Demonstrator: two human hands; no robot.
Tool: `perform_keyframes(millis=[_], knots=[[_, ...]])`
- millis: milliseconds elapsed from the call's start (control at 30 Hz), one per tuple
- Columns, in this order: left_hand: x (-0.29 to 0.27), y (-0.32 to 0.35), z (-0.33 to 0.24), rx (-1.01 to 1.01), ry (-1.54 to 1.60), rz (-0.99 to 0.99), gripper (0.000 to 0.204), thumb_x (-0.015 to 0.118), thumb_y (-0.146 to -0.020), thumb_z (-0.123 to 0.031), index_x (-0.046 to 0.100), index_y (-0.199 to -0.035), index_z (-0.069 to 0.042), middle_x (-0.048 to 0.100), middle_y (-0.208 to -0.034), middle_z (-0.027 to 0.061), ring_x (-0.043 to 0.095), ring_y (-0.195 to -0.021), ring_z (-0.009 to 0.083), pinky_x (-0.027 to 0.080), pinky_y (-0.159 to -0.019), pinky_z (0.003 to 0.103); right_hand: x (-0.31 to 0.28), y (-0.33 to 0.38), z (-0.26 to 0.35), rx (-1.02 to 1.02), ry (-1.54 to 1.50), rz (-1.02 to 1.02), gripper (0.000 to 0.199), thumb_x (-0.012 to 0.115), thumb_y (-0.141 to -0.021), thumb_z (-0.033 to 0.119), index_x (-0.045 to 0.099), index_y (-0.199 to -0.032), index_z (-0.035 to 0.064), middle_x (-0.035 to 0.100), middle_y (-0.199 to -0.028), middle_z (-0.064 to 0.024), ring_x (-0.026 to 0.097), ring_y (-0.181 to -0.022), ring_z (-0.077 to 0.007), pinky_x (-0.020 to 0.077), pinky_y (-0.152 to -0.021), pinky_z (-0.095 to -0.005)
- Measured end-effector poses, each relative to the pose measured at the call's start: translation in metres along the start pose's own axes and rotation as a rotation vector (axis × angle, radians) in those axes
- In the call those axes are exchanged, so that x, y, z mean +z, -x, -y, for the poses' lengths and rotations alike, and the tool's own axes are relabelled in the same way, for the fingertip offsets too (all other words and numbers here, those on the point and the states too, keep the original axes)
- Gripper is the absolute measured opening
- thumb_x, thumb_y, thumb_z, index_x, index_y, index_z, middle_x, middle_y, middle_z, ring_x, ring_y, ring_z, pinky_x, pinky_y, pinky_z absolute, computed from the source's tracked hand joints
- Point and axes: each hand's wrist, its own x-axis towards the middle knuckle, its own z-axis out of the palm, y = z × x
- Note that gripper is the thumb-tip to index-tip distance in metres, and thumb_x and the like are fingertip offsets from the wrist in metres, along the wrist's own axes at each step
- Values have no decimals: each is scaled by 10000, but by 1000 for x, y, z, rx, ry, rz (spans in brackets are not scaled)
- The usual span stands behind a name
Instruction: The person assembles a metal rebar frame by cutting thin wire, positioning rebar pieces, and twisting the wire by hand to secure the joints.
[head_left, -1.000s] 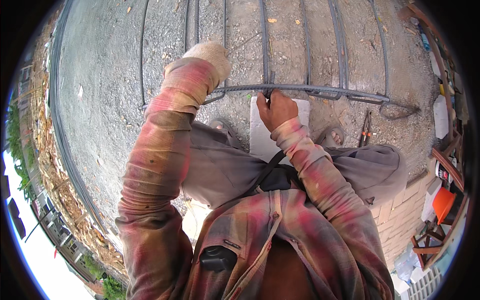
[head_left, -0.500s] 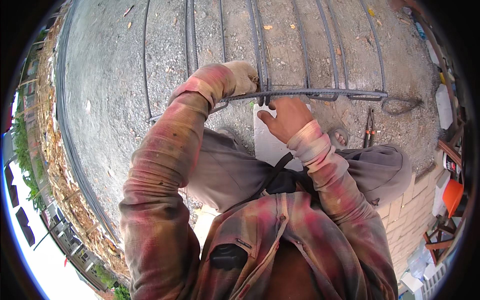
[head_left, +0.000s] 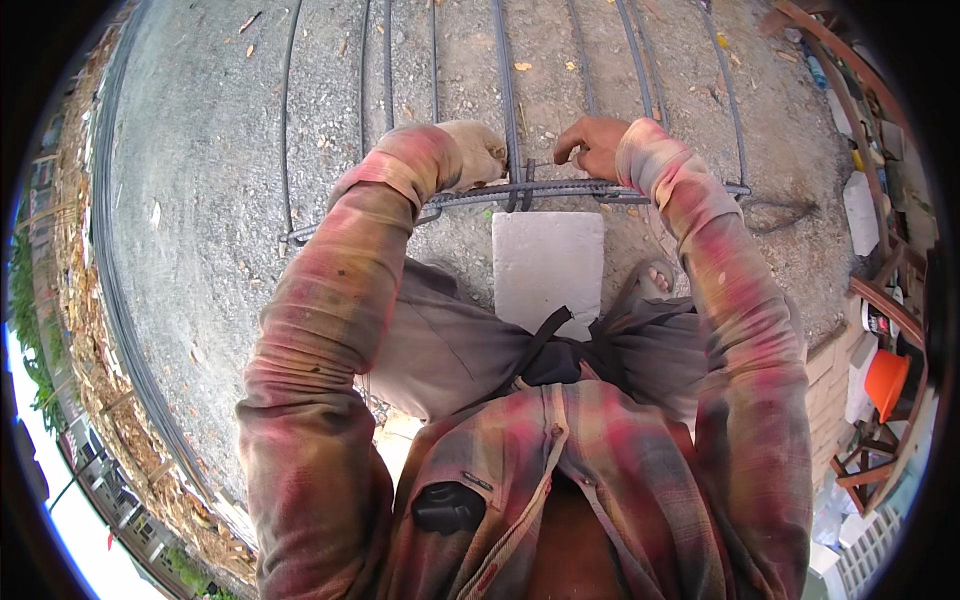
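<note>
Both hands have shifted since the earlier frames: the left hand (head_left: 478, 152), in a pale work glove, has slid rightward along the crossbar, and the right hand (head_left: 592, 146) has lifted from beside the block up onto the bars. The view has also tipped, so the grey concrete block (head_left: 548, 265) now shows whole between the knees.

At 12 o'clock from the block, the horizontal rebar crossbar (head_left: 560, 190) lies over a set of long rebars (head_left: 505, 90) that run away toward 12 o'clock across the gravelly concrete ground (head_left: 200, 200). The gloved left hand rests on the crossbar at the 11 o'clock side; its grip is curled down on the steel, but the glove hides whether the fingers close around the bar, so I cannot tell. The bare right hand, at 1 o'clock, has its fingers bent in a narrow pinch just above the crossing of bars; anything thin held between them is too small to make out. A sandalled foot (head_left: 655, 280) sits at 3 o'clock of the block.

Risks, as I judge them: the bare right fingers sit near the crossing, so a bar rolling or springing sideways could nip them. The crossbar seems only to rest on the long bars, so a push from either hand may slide it out of line. An orange bucket (head_left: 885, 380) stands far off at 4 o'clock.
</note>
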Motion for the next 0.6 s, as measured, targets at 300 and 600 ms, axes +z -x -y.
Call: perform_keyframes(millis=[300, 600], knots=[[3, -12, 6, 55, -468, 77, 328, 540, -759, -196, 629, -1058, -96, 649, -906, 111, 609, -862, 234, 455, -785, 316, -30, 15, 45, 107, 379, 193, 243, 531, -692, 40, 687, -878, 50, 672, -867, -134, 642, -830, -273, 496, -725, -337], [9, 5, -22, 23, -300, 39, 345, 598, -703, -307, 631, -861, -2, 613, -713, 146, 575, -686, 250, 439, -634, 353, 56, 52, 58, 187, -1217, -114, 171, 547, -817, 102, 627, -870, -40, 478, -575, -9, 489, -493, -97, 424, -477, -269]])
